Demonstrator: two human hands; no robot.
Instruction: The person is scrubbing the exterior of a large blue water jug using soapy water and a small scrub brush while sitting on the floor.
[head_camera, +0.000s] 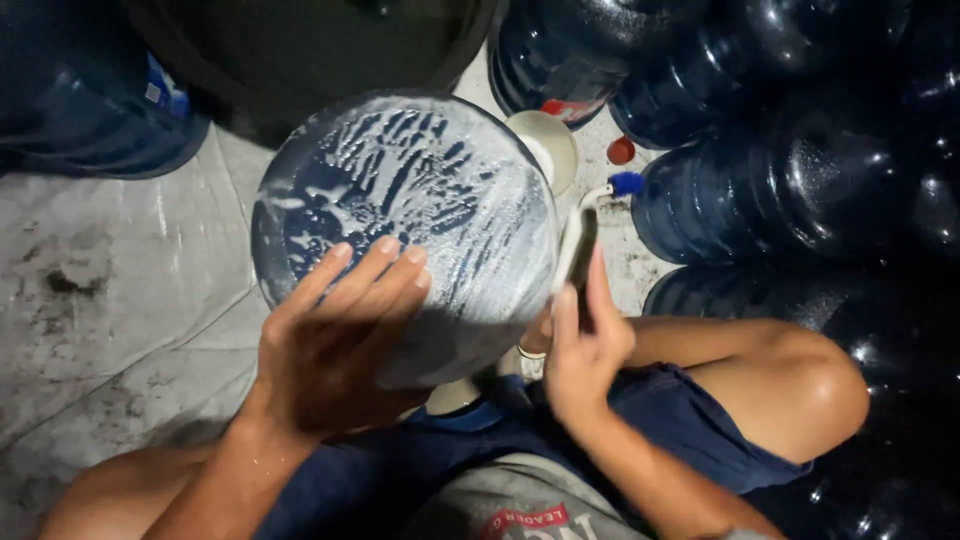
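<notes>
Currently: scrubbing step. Left hand (335, 335) open, palm flat on the soapy jug (405, 225), which lies between the knees. Right hand (583, 350) gripping a brush (580, 235) at the jug's right side. Next, judged: turning the jug, steady hold needed. Other jugs (790, 180) beyond the right hand.

Water jug (400, 200) on the lap, more jugs (800, 180) behind and to the right.
Left hand (330, 340) rests on it; right hand (580, 350) holds a brush (577, 245) against its right side.
</notes>
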